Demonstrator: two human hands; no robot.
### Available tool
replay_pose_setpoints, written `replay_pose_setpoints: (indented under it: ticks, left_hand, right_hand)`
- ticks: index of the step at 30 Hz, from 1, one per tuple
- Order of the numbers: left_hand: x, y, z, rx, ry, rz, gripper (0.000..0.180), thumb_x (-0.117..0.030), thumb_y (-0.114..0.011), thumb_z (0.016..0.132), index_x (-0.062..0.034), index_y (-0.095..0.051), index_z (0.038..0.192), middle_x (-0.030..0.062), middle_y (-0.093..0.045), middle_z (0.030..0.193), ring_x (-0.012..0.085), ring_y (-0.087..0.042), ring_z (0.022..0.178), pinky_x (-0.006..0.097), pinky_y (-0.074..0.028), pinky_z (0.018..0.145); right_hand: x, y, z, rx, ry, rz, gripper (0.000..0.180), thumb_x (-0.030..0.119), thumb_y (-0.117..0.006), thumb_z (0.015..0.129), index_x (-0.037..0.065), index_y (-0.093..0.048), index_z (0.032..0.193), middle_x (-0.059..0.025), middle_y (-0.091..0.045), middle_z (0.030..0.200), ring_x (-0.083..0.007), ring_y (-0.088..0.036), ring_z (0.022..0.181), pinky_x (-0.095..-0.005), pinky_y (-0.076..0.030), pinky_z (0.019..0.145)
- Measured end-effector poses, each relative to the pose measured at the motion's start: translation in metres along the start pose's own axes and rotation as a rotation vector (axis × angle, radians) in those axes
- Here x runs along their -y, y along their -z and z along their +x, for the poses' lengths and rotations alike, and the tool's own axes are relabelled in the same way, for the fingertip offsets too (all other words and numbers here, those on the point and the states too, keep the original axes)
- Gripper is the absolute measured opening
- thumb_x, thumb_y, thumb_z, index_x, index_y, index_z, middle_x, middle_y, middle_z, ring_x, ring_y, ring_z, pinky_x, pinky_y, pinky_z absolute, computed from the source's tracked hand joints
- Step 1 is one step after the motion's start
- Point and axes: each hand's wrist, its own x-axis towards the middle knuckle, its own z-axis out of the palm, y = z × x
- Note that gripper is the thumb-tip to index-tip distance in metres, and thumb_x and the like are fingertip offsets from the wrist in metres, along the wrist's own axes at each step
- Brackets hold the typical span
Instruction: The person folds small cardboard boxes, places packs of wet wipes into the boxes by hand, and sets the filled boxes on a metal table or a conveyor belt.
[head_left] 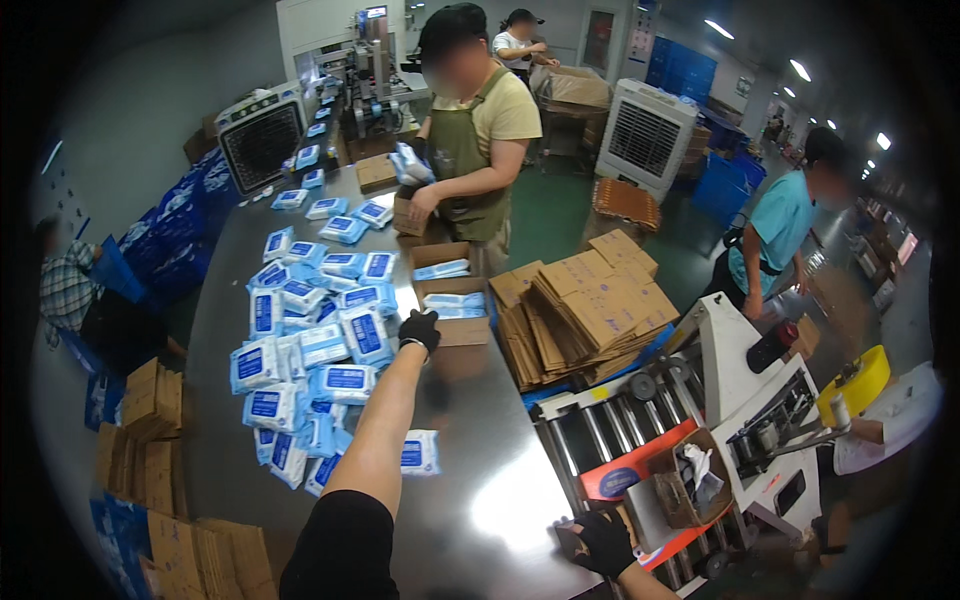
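Black-gloved and lowest in the frame, the right hand (603,541) is pressing down at the near corner of the steel table (470,500), fingers spread flat and gripping nothing, just beside the roller conveyor (610,430) of the carton-sealing machine (760,400). Reaching far out over the table, the left hand (419,329), gloved in black too, is hovering at the edge of an open cardboard box (455,318); its fingers are curling loosely, and whether they are pinching anything cannot be told from this angle. That box is sitting mid-table with blue-and-white wipe packs (455,303) lying inside it, and a second open box (441,262) with more packs is standing just behind. Left of the hand a big loose heap of the same packs (305,340) is sprawling across the steel, with one stray pack (420,452) lying alone nearer the camera. Flattened brown cartons (585,310) are fanning out in a stack to the right of the boxes. Across the table a person in a green apron (465,150) is lowering a bundle of packs into another box. A person in a teal shirt (780,225) is standing at the right beyond the machine, and folded cartons (150,420) are piling up along the left floor
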Motion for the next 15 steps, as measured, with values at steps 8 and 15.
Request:
replay_pose_setpoints:
  ticks: [8,15]
  left_hand:
    - [-0.027,-0.022,-0.147,-0.298,-0.662,-0.101,0.021,-0.032,-0.061,0.081,-0.0128,-0.067,0.073,0.0144,-0.062,0.077,0.0328,-0.063,0.072,0.048,-0.048,0.063]
    - [-0.015,0.025,-0.383,0.541,-0.918,-0.081,0.040,-0.045,-0.058,0.087,-0.0076,-0.069,0.078,0.0173,-0.063,0.087,0.0348,-0.064,0.076,0.047,-0.049,0.068]
  right_hand:
    - [0.012,-0.002,0.030,-0.265,-0.070,0.152,0.040,0.033,-0.072,0.076,0.007,-0.058,0.103,-0.0149,-0.061,0.100,-0.0354,-0.059,0.094,-0.0469,-0.046,0.084]
    - [0.078,-0.061,0.090,0.007,0.258,0.288,0.064,0.052,-0.080,0.069,0.003,-0.058,0.105,-0.0192,-0.060,0.102,-0.0373,-0.059,0.095,-0.0426,-0.049,0.082]
